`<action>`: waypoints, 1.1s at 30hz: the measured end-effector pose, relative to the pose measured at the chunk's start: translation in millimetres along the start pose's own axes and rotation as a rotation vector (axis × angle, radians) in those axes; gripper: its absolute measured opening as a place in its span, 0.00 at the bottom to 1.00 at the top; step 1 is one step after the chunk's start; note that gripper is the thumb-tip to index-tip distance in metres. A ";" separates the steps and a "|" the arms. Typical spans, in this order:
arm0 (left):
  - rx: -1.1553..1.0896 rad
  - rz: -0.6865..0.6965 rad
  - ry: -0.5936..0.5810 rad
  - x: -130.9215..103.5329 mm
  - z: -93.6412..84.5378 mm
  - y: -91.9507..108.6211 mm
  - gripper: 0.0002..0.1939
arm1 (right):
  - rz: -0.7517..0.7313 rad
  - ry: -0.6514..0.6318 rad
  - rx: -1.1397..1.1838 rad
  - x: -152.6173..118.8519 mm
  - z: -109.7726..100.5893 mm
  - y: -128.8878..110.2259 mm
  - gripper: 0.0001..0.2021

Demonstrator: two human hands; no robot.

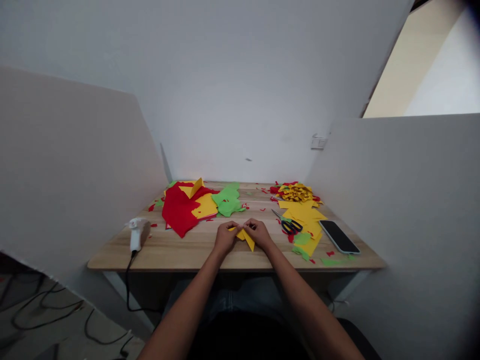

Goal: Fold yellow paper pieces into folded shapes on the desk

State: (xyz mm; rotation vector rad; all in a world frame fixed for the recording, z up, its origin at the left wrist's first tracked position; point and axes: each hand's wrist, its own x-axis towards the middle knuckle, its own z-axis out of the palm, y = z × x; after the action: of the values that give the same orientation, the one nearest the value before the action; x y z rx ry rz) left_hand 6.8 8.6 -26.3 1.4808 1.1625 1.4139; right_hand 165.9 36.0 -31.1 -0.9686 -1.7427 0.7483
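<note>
Between my two hands, near the table's front edge, is a piece of folded yellow paper (248, 241) with pointed ends hanging toward me. My left hand (226, 238) pinches its left side, fingers closed. On the other side my right hand (257, 232) is closed on the upper right part of the same paper. The fingertips of both hands nearly meet at the top, and they hide part of the folds. To the right of my right hand lie scissors (289, 225) with dark handles, their blades pointing away to the left.
Left on the table (195, 250) are red paper (178, 210) and yellow sheets; green paper (228, 200) lies behind my hands. At right are yellow pieces (305, 215), a pile of folded yellow bits (296, 192) and a phone (339, 237). A white corded device (135, 235) stands far left.
</note>
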 end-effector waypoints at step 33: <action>-0.008 0.002 -0.001 1.1 -1.9 3.7 0.12 | -0.012 -0.027 -0.002 -1.1 0.0 -2.4 0.11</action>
State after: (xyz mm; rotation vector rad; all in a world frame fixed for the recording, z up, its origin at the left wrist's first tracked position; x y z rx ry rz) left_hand 5.3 8.4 -22.2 1.4775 1.1536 1.4177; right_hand 165.5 33.8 -29.6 -0.9518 -1.7716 0.7554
